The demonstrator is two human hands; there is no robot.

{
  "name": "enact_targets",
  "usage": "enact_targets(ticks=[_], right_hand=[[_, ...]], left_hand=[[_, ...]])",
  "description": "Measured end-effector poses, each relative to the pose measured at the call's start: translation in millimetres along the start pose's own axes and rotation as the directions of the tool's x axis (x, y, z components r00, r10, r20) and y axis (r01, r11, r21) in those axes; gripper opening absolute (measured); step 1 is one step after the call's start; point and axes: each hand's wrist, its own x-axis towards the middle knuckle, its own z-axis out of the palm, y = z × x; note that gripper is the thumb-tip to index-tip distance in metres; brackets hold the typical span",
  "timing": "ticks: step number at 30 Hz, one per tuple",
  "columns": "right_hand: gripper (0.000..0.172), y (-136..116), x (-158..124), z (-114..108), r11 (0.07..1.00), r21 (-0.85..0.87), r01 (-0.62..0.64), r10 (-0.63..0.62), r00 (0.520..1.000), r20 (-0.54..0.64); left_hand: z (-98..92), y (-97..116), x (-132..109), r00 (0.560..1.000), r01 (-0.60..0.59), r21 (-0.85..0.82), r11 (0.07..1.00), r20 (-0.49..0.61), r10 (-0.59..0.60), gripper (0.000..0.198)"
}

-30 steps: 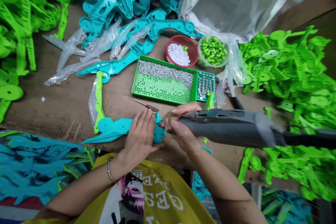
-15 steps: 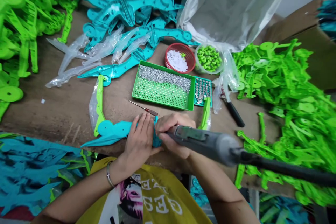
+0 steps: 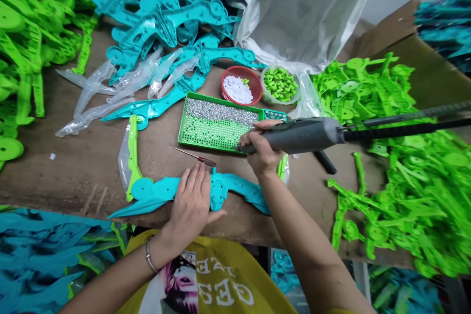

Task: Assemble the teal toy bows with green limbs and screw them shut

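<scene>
My left hand (image 3: pixel 193 201) lies flat across a blue plastic bow-shaped piece (image 3: pixel 158 191), pressing it to the table near the front edge. Its fingers are stretched out, with the thumb spread to the right. My right hand (image 3: pixel 264 149) is closed round a grey corded electric screwdriver (image 3: pixel 303 135), whose tip points left at the front right of a green perforated tray (image 3: pixel 202 144). Small silvery screws (image 3: pixel 221 110) fill the tray's far half. Green arms with clear plastic parts adjoin both ends of the bow; the left green arm (image 3: pixel 133 152) shows best. A red-handled screwdriver (image 3: pixel 196 157) lies behind my left hand.
Behind the tray stand a red basket (image 3: pixel 223 89) of white pieces and a clear tub (image 3: pixel 263 89) of green bits. Blue parts (image 3: pixel 162 14) pile up at the back, green parts (image 3: pixel 397 186) at the right. A black handle (image 3: pixel 326 162) lies right of the tray.
My right hand has lifted off the bow's centre and moved up and right to the tray with the electric screwdriver. My left hand stays on the bow, whose centre and right limb now show.
</scene>
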Motion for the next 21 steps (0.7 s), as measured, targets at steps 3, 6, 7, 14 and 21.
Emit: enact_targets(ticks=[3, 6, 7, 14, 21], right_hand=[[0.021, 4, -1, -2, 1.0, -0.015, -0.014, 0.014, 1.0, 0.002], [0.021, 6, -1, -1, 1.0, 0.0, -0.029, 0.029, 0.999, 0.016], [0.021, 7, 0, 0, 0.999, 0.008, -0.037, 0.037, 0.999, 0.026], [0.017, -37, 0, 3, 0.995, 0.078, 0.067, -0.068, 0.998, 0.011], [0.02, -97, -67, -3, 0.982, 0.15, -0.113, 0.067, 0.957, 0.282]], left_hand=[[0.4, 0, 0, 1.0, -0.004, 0.012, 1.0, -0.001, 0.004, 0.097], [0.8, -1, 0, 1.0, -0.011, 0.031, 0.999, -0.005, 0.011, 0.099], [0.9, -1, -1, 1.0, -0.013, 0.04, 0.999, -0.006, 0.013, 0.1], [1.5, -1, -2, 0.999, -0.031, 0.071, 0.997, -0.013, 0.032, 0.096], [10.1, -3, -4, 0.997, -0.028, 0.03, 0.999, -0.065, 0.03, 0.091]])
